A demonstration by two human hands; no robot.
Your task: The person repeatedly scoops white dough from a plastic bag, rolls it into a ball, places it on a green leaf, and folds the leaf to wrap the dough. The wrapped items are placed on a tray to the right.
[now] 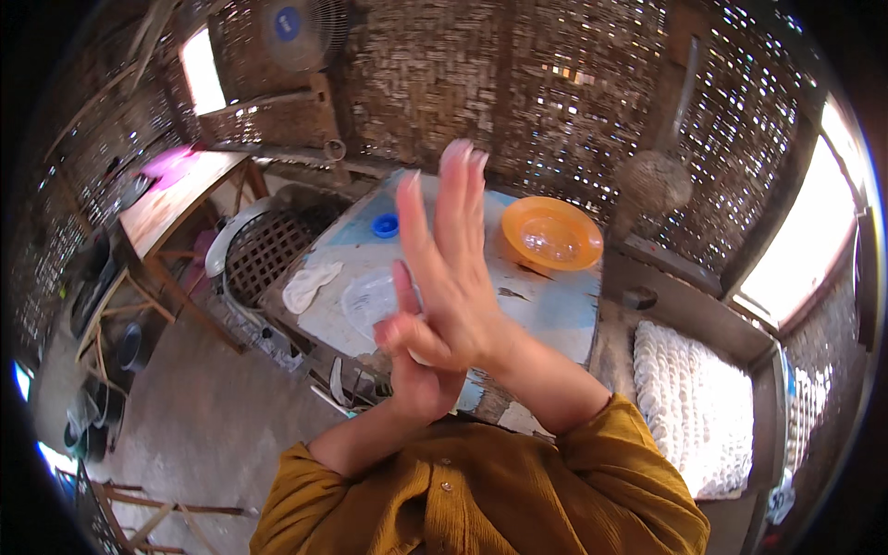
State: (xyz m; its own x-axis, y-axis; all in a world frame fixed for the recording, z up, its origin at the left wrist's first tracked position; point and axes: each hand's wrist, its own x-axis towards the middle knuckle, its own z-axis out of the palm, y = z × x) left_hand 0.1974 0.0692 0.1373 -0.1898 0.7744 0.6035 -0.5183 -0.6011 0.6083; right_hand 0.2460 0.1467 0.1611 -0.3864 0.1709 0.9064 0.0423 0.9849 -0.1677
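Observation:
My right hand crosses over my left hand in front of my chest, palm against palm. The right fingers point up and away, spread apart. Most of the left palm and fingers is hidden behind the right hand. A small pale patch shows between the palms near the thumb, too blurred to name. Below the hands stands a table with a worn white and blue top. On it are an orange plastic basin, a small blue plastic dish, a clear plastic sheet or lid and a crumpled white cloth.
To the right lies a tray-like load of white rounded pieces in rows. A dark lattice basket sits left of the table, near a wooden table. A fan and a long-handled round utensil are at the woven wall.

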